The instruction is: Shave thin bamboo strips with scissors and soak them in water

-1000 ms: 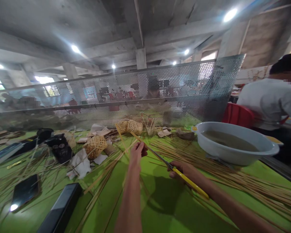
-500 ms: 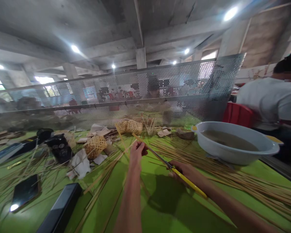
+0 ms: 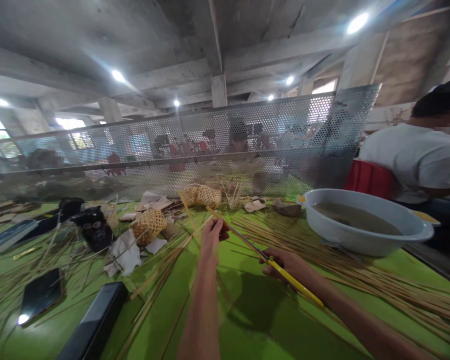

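Observation:
My left hand (image 3: 214,231) is closed over the table, thumb and fingers pinching a thin bamboo strip (image 3: 213,213) whose tip sticks out beyond the knuckles. My right hand (image 3: 285,265) is wrapped round a pair of yellow-handled shears (image 3: 294,284). Their narrow metal end points up and left towards the fingers of my left hand. The strip runs along the same line, so I cannot tell exactly where strip and blades meet. Between my forearms the green table (image 3: 255,305) carries a dark shadow.
Long bamboo strips (image 3: 378,280) lie at right, beside a white basin (image 3: 367,235) of murky water. Woven baskets (image 3: 148,225), crumpled paper (image 3: 125,252), a phone (image 3: 42,292) and a black box (image 3: 93,320) lie left. A perforated metal screen (image 3: 195,150) stands behind; a person (image 3: 408,155) sits at right.
My hands keep almost the same pose, the shears shifting very slightly right and down. The person at right has leaned a little to the left.

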`<state>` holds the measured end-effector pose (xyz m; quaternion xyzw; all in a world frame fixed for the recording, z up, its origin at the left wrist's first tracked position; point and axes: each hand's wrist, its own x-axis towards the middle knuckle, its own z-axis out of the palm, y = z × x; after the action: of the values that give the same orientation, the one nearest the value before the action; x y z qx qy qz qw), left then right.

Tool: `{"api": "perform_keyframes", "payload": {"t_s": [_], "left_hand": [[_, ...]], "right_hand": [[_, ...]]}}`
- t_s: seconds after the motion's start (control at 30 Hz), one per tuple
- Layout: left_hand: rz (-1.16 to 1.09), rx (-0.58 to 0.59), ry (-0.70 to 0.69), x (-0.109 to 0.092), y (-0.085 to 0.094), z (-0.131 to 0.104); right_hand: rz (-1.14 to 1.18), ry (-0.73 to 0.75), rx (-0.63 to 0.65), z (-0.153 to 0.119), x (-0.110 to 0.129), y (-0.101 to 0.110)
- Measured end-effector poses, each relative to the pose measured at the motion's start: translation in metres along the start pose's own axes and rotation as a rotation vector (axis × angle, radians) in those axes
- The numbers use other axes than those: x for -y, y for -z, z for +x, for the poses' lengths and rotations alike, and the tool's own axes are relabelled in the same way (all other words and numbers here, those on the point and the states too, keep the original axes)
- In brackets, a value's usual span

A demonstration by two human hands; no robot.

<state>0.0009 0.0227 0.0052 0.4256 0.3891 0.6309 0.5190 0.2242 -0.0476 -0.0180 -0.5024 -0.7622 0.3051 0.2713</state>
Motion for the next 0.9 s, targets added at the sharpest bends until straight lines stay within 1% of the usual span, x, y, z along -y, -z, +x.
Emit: {"api": "perform_keyframes", "payload": {"t_s": [0.17, 0.23, 0.33, 0.47, 0.6, 0.73, 0.9], "left_hand": [[-0.021, -0.12, -0.056, 0.0, 0.009, 0.008], [-0.014, -0.138, -0.058, 0.0, 0.011, 0.01], [0.01, -0.092, -0.052, 0.0, 0.008, 0.009], [0.047, -0.009, -0.045, 0.001, -0.001, 0.002], [0.037, -0.007, -0.034, 0.003, -0.007, -0.001], [0.016, -0.008, -0.013, 0.003, -0.009, 0.0], [-0.017, -0.002, -0.004, 0.002, -0.009, -0.001]], "right_hand": [[-0.044, 0.014, 0.034, 0.001, -0.002, 0.0], [-0.075, 0.041, 0.026, -0.001, 0.001, 0.0], [-0.117, 0.074, 0.018, -0.005, 0.007, 0.001], [-0.134, 0.093, -0.006, -0.007, 0.009, 0.001], [-0.144, 0.052, -0.02, -0.003, 0.002, -0.001], [-0.098, 0.069, -0.017, 0.0, -0.004, 0.0], [-0.038, 0.025, -0.004, 0.0, -0.002, 0.001]]}}
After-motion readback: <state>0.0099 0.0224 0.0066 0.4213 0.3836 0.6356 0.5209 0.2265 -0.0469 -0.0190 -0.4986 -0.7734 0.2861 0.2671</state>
